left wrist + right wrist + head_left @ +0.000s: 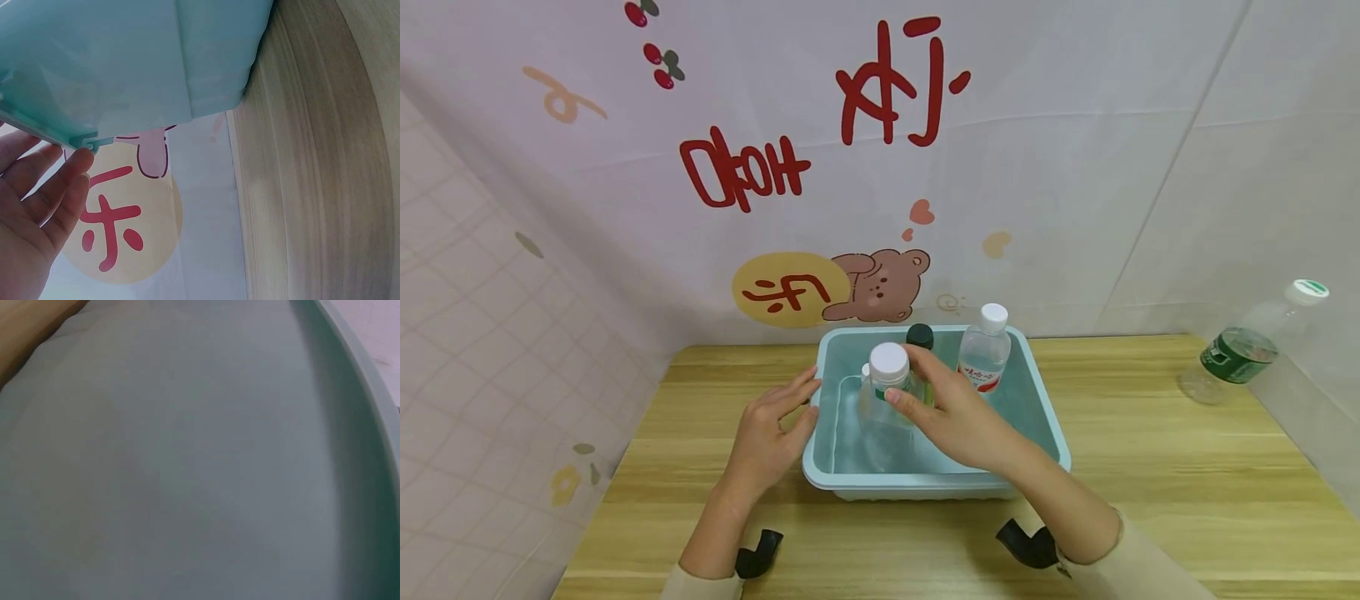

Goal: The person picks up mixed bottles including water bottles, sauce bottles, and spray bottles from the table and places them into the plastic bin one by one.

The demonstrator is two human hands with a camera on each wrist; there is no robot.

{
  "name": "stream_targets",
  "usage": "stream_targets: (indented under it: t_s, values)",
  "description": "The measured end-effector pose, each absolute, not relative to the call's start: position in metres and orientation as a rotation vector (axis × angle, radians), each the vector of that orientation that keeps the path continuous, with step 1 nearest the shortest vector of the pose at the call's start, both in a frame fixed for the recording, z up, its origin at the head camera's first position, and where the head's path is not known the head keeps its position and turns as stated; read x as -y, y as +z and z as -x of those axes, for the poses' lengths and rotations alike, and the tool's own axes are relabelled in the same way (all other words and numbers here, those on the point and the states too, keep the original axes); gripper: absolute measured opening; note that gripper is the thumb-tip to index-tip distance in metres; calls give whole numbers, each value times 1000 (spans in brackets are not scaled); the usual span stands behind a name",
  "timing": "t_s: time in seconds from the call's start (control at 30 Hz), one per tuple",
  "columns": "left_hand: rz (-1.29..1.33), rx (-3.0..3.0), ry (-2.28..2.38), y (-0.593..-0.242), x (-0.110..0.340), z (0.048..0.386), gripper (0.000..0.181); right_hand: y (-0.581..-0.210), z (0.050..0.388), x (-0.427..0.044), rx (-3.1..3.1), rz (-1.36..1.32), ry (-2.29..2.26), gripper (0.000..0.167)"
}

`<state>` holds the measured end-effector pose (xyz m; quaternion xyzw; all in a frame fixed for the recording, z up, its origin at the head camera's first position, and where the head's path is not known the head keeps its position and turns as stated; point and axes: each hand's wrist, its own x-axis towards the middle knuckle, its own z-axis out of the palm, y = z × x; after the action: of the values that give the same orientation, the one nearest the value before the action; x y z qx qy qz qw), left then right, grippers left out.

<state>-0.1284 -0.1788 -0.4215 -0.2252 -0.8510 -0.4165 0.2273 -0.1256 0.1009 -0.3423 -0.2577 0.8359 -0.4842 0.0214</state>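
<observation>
A light blue plastic basin (pixel 925 482) stands on the wooden table with several bottles in it. My right hand (pixel 958 417) reaches over its near edge and grips a clear bottle (pixel 889 362) with a white cap, thumb and fingers around its upper part. My left hand (pixel 771 429) is at the basin's left side, its extended fingers touching the rim; the left wrist view shows the fingertips (pixel 81 159) against that rim (pixel 37 128). Only the basin's wall (pixel 187 456) fills the right wrist view, the right hand being out of it.
In the basin, a clear bottle (pixel 985 350) with a red-and-white label stands at the back right, and a dark-capped bottle (pixel 920 336) at the back. Another clear bottle (pixel 1240 354) with a green label stands far right by the wall. A printed cloth (pixel 1037 167) hangs behind the table.
</observation>
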Motion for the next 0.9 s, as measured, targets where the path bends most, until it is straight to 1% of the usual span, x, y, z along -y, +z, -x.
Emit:
stream_targets:
  t_s: [0.47,0.9]
  values:
    - [640,2328,-1125,-421,179,129,37,-324,121,-119,-2631,702,-1466,65]
    - [635,2336,-1135,-422,179,130,38,-311,115,-139,-2763,797,-1462,59]
